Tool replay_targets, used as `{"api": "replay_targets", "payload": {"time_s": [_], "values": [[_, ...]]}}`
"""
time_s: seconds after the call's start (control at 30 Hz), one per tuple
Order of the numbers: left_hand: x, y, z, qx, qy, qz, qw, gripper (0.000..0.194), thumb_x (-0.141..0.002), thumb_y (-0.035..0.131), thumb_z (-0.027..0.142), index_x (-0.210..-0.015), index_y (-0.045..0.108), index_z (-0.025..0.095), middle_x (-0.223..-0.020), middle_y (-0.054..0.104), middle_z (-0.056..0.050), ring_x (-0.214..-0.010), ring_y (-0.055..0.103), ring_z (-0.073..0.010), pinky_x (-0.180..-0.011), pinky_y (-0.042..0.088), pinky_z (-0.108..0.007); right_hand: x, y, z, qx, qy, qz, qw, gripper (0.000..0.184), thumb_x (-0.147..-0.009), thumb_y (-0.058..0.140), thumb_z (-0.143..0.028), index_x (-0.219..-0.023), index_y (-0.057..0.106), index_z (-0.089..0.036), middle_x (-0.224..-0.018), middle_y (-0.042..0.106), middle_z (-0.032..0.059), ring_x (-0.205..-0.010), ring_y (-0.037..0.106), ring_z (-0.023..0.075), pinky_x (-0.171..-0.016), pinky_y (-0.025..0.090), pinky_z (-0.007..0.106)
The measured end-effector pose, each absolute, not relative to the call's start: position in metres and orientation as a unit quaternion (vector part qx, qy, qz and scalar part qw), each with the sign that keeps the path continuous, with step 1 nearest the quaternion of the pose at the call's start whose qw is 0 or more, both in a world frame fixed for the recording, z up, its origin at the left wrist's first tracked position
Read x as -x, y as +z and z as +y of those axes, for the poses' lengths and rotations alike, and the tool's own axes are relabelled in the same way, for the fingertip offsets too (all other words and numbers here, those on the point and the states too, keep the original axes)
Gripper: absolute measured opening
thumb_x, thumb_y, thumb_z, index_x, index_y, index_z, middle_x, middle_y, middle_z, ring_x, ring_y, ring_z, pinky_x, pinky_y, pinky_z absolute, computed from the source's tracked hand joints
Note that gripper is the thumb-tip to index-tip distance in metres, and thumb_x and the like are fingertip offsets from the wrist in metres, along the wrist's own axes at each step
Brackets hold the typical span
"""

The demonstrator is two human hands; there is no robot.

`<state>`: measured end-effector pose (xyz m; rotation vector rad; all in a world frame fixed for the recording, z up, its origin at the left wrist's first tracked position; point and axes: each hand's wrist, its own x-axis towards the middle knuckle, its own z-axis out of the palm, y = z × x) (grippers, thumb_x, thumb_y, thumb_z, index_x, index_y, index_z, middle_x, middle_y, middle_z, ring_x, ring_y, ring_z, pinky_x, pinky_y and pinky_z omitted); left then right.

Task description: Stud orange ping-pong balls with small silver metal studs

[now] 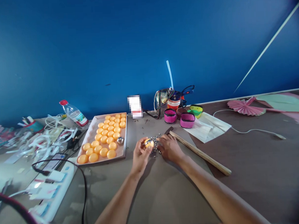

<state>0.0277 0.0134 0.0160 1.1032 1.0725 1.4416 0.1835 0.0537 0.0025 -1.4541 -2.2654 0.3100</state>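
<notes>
My left hand (141, 153) grips an orange ping-pong ball (149, 143) between thumb and fingers. Shiny silver pieces sit on the ball's upper side. Just to its right, my right hand (170, 148) reaches down into small silver beads (154, 152) scattered on the table. Its fingertips are drawn together among the beads; whether one is pinched there is too small to see. Left of my hands, a shallow white tray (124, 148) holds many more orange balls (103, 139). One ball (120, 140) at the tray's right side is covered in silver.
A hammer (200, 152) lies right of my right hand. Behind it are pink rolls of tape (187, 119) and white paper (209, 128). Cables (85, 189), a power strip (56, 193) and a tilted bottle (76, 114) crowd the left. A blue wall (137, 43) rises behind.
</notes>
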Motion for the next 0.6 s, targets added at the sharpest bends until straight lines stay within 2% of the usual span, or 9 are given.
{"api": "replay_targets", "payload": {"time_s": [0.17,0.43,0.6], "values": [[-0.0282,0.0178,0.0142,-0.445,0.594,0.485,0.462,0.036,-0.071,0.065,0.036,-0.099,0.053,0.017,-0.085,0.06,-0.002,-0.071,0.057,-0.0109,-0.07,0.045,-0.023,-0.1762,0.0042,0.0483,0.519,0.106,-0.827,0.188,0.027,-0.085,0.046,-0.028,-0.108,0.058,-0.02,-0.1,0.058,0.0102,-0.096,0.047,0.0226,-0.081,0.03,0.033],[-0.0288,0.0214,0.0116,-0.463,0.579,0.497,0.452,0.025,-0.074,0.061,0.03,-0.094,0.054,0.016,-0.092,0.06,-0.004,-0.077,0.057,-0.0119,-0.073,0.045,-0.023,-0.1738,0.0051,0.0498,0.515,0.119,-0.823,0.208,0.021,-0.086,0.043,-0.023,-0.098,0.06,-0.018,-0.096,0.058,0.0096,-0.093,0.048,0.0208,-0.079,0.029,0.031],[-0.0277,0.016,0.0143,-0.442,0.602,0.474,0.468,0.026,-0.076,0.06,0.033,-0.096,0.055,0.017,-0.087,0.059,-0.002,-0.068,0.055,-0.0093,-0.07,0.045,-0.023,-0.1731,0.0002,0.0528,0.511,0.123,-0.821,0.224,0.023,-0.087,0.039,-0.019,-0.093,0.061,-0.018,-0.093,0.06,0.0094,-0.09,0.049,0.0204,-0.077,0.028,0.03]]}}
